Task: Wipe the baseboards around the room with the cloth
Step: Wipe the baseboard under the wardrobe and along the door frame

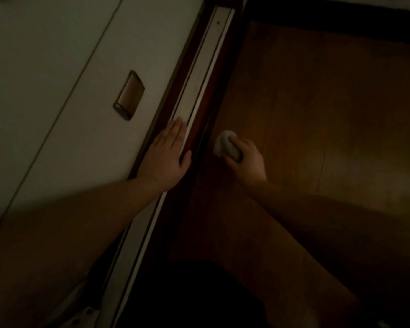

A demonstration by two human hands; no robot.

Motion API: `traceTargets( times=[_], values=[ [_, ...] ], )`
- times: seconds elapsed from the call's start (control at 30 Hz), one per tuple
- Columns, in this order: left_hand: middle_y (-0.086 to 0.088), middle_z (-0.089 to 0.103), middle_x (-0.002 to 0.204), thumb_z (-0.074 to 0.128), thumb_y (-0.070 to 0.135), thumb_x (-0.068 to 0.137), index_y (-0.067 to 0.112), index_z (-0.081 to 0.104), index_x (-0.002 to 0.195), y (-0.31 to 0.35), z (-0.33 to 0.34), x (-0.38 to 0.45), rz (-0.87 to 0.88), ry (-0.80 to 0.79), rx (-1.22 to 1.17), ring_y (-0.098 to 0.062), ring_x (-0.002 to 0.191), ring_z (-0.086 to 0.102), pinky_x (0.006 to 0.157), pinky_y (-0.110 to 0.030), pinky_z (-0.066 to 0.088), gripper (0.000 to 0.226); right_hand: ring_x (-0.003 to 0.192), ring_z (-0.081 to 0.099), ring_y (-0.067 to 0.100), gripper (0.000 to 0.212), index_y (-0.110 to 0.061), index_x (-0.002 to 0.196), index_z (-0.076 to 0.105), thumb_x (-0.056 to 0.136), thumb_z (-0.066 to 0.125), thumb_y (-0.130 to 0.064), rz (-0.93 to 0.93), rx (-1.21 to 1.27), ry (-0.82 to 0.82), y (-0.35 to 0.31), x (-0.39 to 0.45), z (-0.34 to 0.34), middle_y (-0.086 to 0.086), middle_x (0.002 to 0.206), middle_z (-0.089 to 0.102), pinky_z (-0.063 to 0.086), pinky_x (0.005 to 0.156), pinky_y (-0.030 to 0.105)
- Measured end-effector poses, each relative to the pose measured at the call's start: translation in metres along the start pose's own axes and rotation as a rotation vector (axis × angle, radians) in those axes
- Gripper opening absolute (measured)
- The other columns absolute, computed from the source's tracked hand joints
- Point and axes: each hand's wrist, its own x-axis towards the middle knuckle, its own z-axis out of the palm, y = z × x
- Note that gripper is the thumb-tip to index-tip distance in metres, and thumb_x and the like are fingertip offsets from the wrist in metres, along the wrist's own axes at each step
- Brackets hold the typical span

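**Two bare hands at a sliding door's edge in a dim room**

The scene is dark and seen from above, looking down past the person's arms.

The left forearm enters from about 8 o'clock and reaches toward the centre. The left hand [167,152] lies flat, palm down, with fingers straight and close together, pointing toward 1 o'clock. It rests on the pale edge of a sliding door [57,74], and the thumb is spread out to the right, over the door's narrow pale edge strip [207,65]. It holds nothing.

The right forearm enters from about 4 o'clock. The right hand [243,159] is curled around a small, bunched white cloth [225,144], which bulges out past the fingers toward 10 o'clock. The cloth sits just right of centre, low down beside the dark reddish wood frame [194,143] that runs diagonally from 12 o'clock to 7 o'clock. Whether the cloth touches the frame or the floor cannot be told in this light.

A recessed pull handle [129,95] is set into the door at about 10 o'clock from the left hand. Wooden floor [329,110] fills the right side. The two hands are near each other, with the frame between them.
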Motion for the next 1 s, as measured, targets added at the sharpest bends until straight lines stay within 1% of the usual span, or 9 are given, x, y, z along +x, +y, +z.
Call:
traceTargets(
  times=[0.13, 0.23, 0.37, 0.43, 0.5, 0.63, 0.73, 0.9, 1.0],
  values=[
    [-0.008, 0.009, 0.165, 0.031, 0.041, 0.1, 0.008, 0.01, 0.158, -0.003, 0.002, 0.002, 0.004, 0.009, -0.01, -0.019, 0.152, 0.005, 0.123, -0.036, 0.012, 0.07, 0.13, 0.046, 0.016, 0.054, -0.021, 0.141, 0.053, 0.09, 0.07, -0.017, 0.07, 0.135, 0.075, 0.007, -0.013, 0.024, 0.002, 0.143, 0.047, 0.034, 0.105, 0.021],
    [-0.008, 0.007, 0.166, 0.03, 0.042, 0.1, 0.008, 0.009, 0.158, -0.004, 0.001, 0.003, 0.002, 0.0, -0.014, -0.018, 0.153, 0.003, 0.123, -0.038, 0.014, 0.07, 0.132, 0.043, 0.016, 0.054, -0.021, 0.142, 0.051, 0.091, 0.067, -0.015, 0.121, 0.212, 0.129, 0.002, -0.004, 0.034, 0.002, 0.145, 0.045, 0.034, 0.109, 0.023],
    [-0.007, 0.005, 0.166, 0.03, 0.042, 0.101, 0.01, 0.007, 0.158, -0.005, 0.002, 0.002, 0.008, -0.009, -0.026, -0.017, 0.153, 0.0, 0.123, -0.038, 0.011, 0.069, 0.134, 0.041, 0.017, 0.053, -0.02, 0.145, 0.049, 0.094, 0.064, -0.016, 0.126, 0.195, 0.184, -0.007, 0.024, 0.039, 0.004, 0.149, 0.041, 0.026, 0.103, 0.012],
    [-0.009, 0.006, 0.166, 0.034, 0.038, 0.103, 0.008, 0.008, 0.158, -0.005, 0.003, 0.003, 0.016, -0.001, -0.021, -0.018, 0.152, 0.001, 0.124, -0.038, 0.011, 0.068, 0.136, 0.04, 0.018, 0.053, -0.019, 0.145, 0.048, 0.095, 0.062, -0.016, 0.13, 0.206, 0.164, -0.014, 0.043, 0.041, 0.004, 0.151, 0.038, 0.024, 0.101, 0.009],
    [-0.01, 0.008, 0.165, 0.032, 0.037, 0.103, 0.007, 0.009, 0.157, -0.005, 0.003, 0.004, 0.014, 0.005, -0.016, -0.019, 0.152, 0.002, 0.124, -0.037, 0.011, 0.066, 0.135, 0.04, 0.019, 0.052, -0.02, 0.146, 0.048, 0.096, 0.06, -0.015, 0.142, 0.238, 0.137, -0.021, 0.057, 0.044, 0.005, 0.152, 0.038, 0.026, 0.1, 0.008],
    [-0.009, 0.009, 0.165, 0.026, 0.036, 0.102, 0.007, 0.011, 0.157, -0.003, 0.002, 0.004, 0.005, 0.001, -0.035, -0.019, 0.152, 0.003, 0.124, -0.036, 0.01, 0.064, 0.13, 0.046, 0.019, 0.05, -0.025, 0.144, 0.049, 0.095, 0.06, -0.018, 0.174, 0.327, 0.063, -0.019, 0.047, 0.045, 0.002, 0.147, 0.043, 0.039, 0.109, 0.026],
    [-0.006, 0.008, 0.166, 0.024, 0.034, 0.103, 0.009, 0.01, 0.157, -0.004, 0.002, 0.004, 0.002, -0.003, -0.073, -0.016, 0.152, 0.001, 0.124, -0.035, 0.009, 0.061, 0.128, 0.047, 0.016, 0.05, -0.027, 0.141, 0.051, 0.093, 0.063, -0.018, 0.16, 0.347, 0.001, -0.014, 0.019, 0.05, 0.0, 0.143, 0.045, 0.043, 0.109, 0.033],
    [-0.007, 0.007, 0.166, 0.029, 0.028, 0.106, 0.009, 0.01, 0.157, -0.004, 0.002, 0.006, -0.004, -0.012, -0.07, -0.018, 0.152, 0.002, 0.124, -0.035, 0.007, 0.058, 0.128, 0.046, 0.014, 0.05, -0.025, 0.14, 0.053, 0.092, 0.065, -0.016, 0.155, 0.375, -0.051, -0.015, -0.036, 0.07, -0.001, 0.141, 0.047, 0.039, 0.111, 0.029],
    [-0.008, 0.006, 0.166, 0.028, 0.027, 0.106, 0.008, 0.009, 0.157, -0.004, -0.003, 0.006, -0.016, -0.029, -0.054, -0.019, 0.152, 0.001, 0.124, -0.033, 0.004, 0.058, 0.128, 0.048, 0.016, 0.05, -0.022, 0.14, 0.053, 0.092, 0.067, -0.018, 0.177, 0.368, -0.139, -0.012, -0.073, 0.083, 0.002, 0.14, 0.049, 0.039, 0.109, 0.028]
  ],
)
